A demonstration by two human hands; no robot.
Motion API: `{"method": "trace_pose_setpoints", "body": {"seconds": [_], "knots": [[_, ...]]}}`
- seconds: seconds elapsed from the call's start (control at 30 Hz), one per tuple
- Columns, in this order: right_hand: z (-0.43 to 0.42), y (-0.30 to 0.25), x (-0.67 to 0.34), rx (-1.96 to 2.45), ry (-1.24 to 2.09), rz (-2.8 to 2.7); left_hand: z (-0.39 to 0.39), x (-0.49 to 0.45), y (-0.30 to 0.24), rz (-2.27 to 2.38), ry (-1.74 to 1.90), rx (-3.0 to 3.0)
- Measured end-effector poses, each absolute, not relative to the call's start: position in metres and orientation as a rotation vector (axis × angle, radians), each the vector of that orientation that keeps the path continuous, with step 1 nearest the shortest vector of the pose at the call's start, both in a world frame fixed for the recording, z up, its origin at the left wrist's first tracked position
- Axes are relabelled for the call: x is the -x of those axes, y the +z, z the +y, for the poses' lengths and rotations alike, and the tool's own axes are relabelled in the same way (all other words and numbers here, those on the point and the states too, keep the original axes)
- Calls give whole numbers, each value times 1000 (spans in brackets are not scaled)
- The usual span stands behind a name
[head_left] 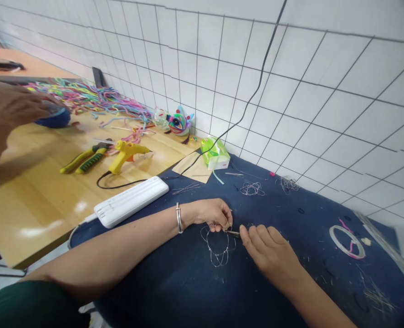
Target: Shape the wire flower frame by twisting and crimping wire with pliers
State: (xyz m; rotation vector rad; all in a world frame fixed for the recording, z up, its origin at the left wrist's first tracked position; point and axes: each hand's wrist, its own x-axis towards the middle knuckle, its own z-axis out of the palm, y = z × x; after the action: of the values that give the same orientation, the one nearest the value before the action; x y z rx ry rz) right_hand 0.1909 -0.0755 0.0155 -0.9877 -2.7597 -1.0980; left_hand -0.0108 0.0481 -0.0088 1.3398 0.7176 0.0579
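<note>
The left hand (217,217) pinches a scalloped loop of thin silvery wire (218,253) over the matte dark-blue table (195,291). The right hand (266,243) grips a slim metal tool (234,233), its rear hidden inside the grip. From here, contact between tip and wire is indistinct.

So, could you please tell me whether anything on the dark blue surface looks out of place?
Loose wire bits lie strewn at the lower right, crossing untidily instead of bundled. Nothing stands out about the wire loops below the left hand.
</note>
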Motion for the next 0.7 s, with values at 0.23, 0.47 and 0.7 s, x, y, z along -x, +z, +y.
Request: {"method": "trace_pose_setpoints", "body": {"seconds": [0.23, 0.47, 0.7], "knots": [[-75, 11, -196, 947, -1165, -2752, 49, 11, -10, 695, 54, -1354], [-74, 11, -198, 890, -1203, -2741, 49, 12, -10, 689, 63, -1354], [-73, 10, -199, 857, -1202, -2736, 48, 11, -9, 698, 62, -1352]]}}
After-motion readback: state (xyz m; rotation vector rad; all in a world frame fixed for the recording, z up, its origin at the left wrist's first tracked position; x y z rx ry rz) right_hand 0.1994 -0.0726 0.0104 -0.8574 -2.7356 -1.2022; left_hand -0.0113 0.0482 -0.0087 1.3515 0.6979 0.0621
